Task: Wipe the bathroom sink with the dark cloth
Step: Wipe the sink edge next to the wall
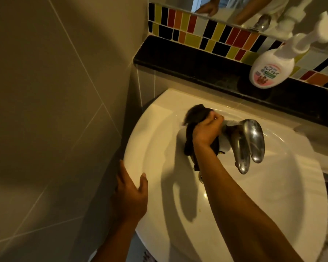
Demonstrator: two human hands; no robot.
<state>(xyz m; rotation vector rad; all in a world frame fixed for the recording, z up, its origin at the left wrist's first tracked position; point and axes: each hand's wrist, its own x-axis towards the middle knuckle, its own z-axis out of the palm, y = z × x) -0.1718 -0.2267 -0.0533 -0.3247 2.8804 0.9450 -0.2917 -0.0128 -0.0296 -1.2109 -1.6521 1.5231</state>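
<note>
The white bathroom sink (269, 195) fills the lower right of the head view. My right hand (207, 132) is closed around the dark cloth (194, 116), pressing it against the sink's back deck just left of the chrome faucet (252, 138). Part of the cloth hangs below my wrist toward the bowl. My left hand (130, 193) rests on the sink's left rim, thumb on top and fingers over the outer edge, holding nothing loose.
A black stone ledge (187, 63) runs behind the sink, with a white pump soap bottle (271, 69) standing on it. Multicoloured tiles (206, 33) and a mirror (235, 10) lie above. A beige tiled wall (55, 91) closes the left side. The drain (201, 176) peeks out beside my forearm.
</note>
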